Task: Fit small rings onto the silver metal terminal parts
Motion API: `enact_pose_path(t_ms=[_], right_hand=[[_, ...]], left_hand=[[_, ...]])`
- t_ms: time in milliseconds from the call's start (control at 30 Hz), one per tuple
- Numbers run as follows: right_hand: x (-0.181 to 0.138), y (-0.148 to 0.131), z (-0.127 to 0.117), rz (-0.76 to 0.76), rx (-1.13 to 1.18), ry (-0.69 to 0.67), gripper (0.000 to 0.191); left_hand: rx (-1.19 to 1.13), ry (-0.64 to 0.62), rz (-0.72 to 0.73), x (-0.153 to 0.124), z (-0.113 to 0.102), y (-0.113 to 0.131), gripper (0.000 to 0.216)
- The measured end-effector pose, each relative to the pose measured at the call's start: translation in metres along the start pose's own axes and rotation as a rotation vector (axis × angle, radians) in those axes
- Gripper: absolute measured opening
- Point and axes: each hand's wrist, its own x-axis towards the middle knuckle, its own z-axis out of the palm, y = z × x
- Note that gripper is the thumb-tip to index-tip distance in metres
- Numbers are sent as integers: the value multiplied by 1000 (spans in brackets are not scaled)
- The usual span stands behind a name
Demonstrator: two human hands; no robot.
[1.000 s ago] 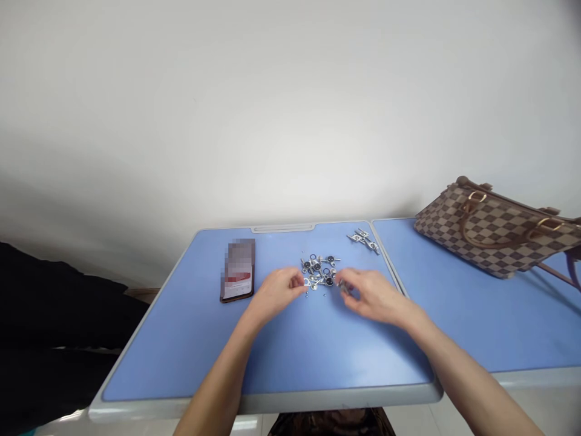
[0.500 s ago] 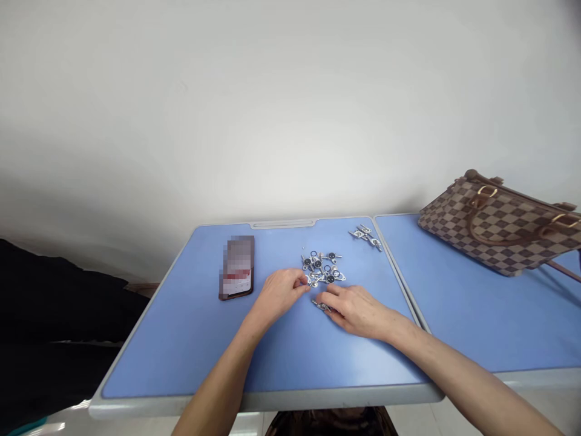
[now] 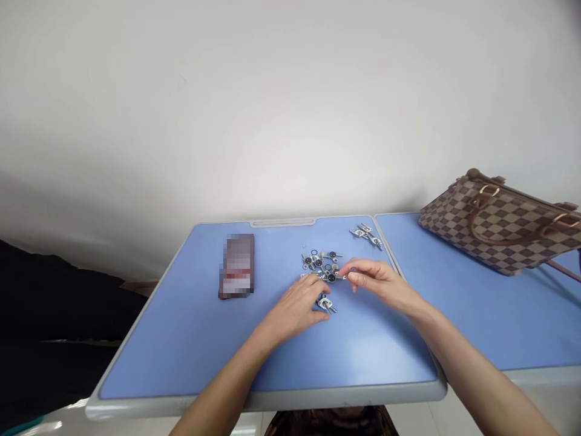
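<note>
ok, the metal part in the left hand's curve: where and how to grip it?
I'd pinch the flat plate of the metal part across its edges, coming from the left: its thin projecting end points right and toward the person, so the left side looks freer. The left hand curves around that side.

Soft light brightens the middle of the white wall [image 3: 290, 121] before me and dims toward its lower left. The blue tabletop [image 3: 181, 351] carries a pale sheen near its front edge. Coarse pixelation covers the smartphone [image 3: 238, 263]; the metal fittings [image 3: 319, 263] look slightly soft. Black fabric [image 3: 68, 327] loses detail.
</note>
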Motion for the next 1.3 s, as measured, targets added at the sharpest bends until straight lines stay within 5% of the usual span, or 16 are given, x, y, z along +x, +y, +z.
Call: enact_pose_path(t_ms=[133,333,533,1300], right_hand=[[6,7,7,15,181,36,37],[4,7,8,22,46,122,35],[2,11,13,26,188,3,23],[-1,10,28,-149,-66,28,12]], left_hand=[[-2,-3,-38,6,8,-3,20],[-32,7,-67,10,1,-1,7],[-90,-17,-60,9,1,-5,11],[-26,-3,-69,11,6,-5,14]])
